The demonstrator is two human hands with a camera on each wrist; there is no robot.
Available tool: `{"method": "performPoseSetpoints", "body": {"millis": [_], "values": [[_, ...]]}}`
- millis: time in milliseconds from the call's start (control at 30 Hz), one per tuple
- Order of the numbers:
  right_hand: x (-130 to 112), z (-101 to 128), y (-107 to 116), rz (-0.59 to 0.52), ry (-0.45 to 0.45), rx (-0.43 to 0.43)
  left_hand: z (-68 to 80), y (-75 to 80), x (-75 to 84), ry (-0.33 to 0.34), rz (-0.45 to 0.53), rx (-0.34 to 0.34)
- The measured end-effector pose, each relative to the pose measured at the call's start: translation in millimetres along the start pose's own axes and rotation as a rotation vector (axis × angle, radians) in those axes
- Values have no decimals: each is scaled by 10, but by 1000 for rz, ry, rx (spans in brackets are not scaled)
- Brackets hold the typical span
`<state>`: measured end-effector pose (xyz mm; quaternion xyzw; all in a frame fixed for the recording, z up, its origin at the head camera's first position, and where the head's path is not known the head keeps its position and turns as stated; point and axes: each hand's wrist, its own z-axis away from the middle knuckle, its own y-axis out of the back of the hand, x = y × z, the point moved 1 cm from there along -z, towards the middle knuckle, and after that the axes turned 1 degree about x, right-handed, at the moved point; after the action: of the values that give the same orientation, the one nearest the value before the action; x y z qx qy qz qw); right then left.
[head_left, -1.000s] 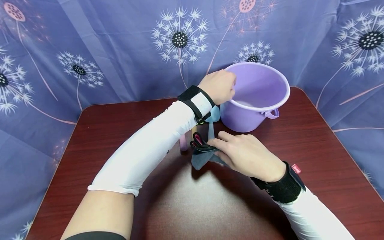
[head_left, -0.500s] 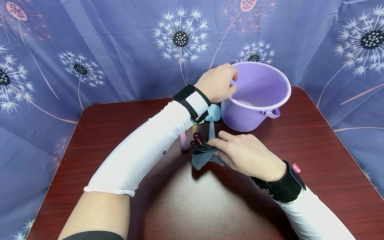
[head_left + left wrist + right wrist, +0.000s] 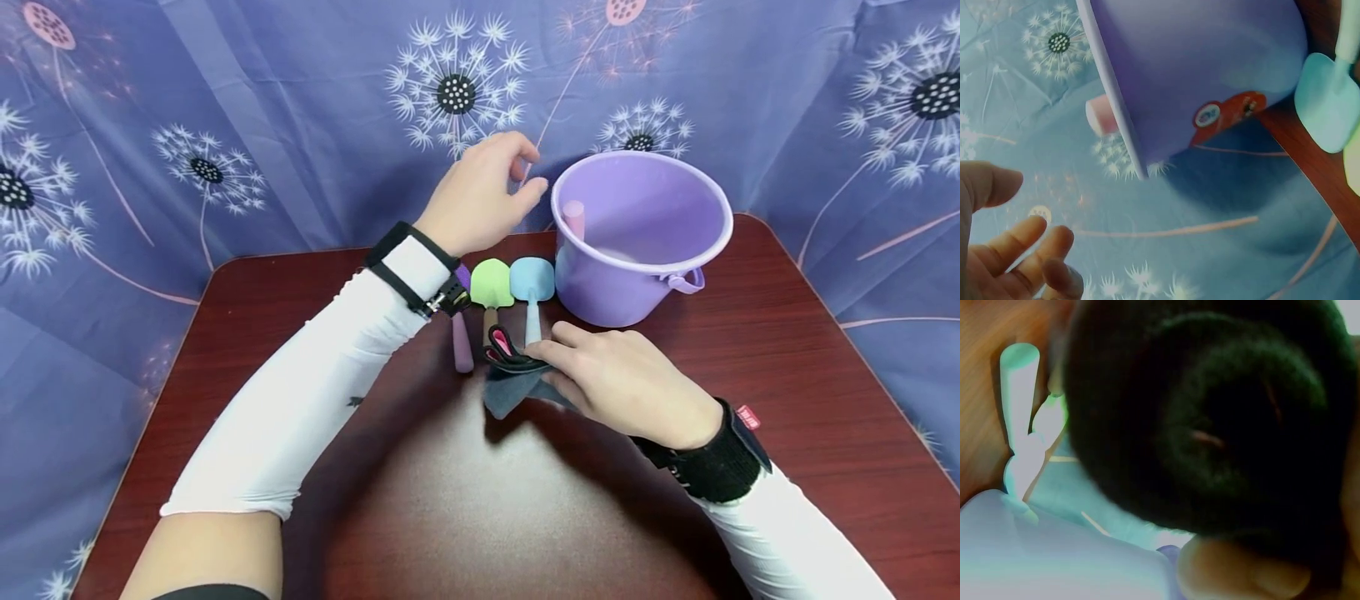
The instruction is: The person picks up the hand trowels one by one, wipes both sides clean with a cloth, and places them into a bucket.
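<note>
My left hand [image 3: 480, 196] hovers left of the purple bucket [image 3: 611, 292], fingers loosely bent and holding nothing. A pink handle end [image 3: 573, 219] stands inside the bucket against its left wall; in the left wrist view this pink handle [image 3: 1102, 115] pokes out past the rim. Between thumb and fingers, my right hand [image 3: 630, 383] pinches a folded dark grey fabric item [image 3: 510, 392] with black edges and pink inside. Its exact kind is unclear. The right wrist view is largely covered by dark fuzzy fabric [image 3: 1210, 425].
Left of the bucket lie a light blue shovel [image 3: 532, 279], a green shovel [image 3: 492, 283] with a brown handle, and a purple shovel [image 3: 462, 342] partly hidden by my left wrist. A patterned curtain [image 3: 315, 125] hangs behind the brown table [image 3: 300, 292].
My left hand has drawn away leftward from the bucket rim, its fingers opening. The pink handle in the bucket and the shovel blades now show. My right hand keeps its grip on the fabric.
</note>
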<state>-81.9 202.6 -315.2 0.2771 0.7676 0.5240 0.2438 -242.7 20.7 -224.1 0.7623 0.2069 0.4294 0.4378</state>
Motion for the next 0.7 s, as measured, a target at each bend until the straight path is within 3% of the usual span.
{"method": "performPoseSetpoints", "body": {"millis": [267,467,700], "values": [[2,-4,-2,-5,-2,2,402,-39,-358,99,58,72],[3,-9,-1,-9,-22,-5,706,-221,-608,193,72,71],[6,-12,2,-11,-20,-4,987,-451,-772,287,16,46]]}}
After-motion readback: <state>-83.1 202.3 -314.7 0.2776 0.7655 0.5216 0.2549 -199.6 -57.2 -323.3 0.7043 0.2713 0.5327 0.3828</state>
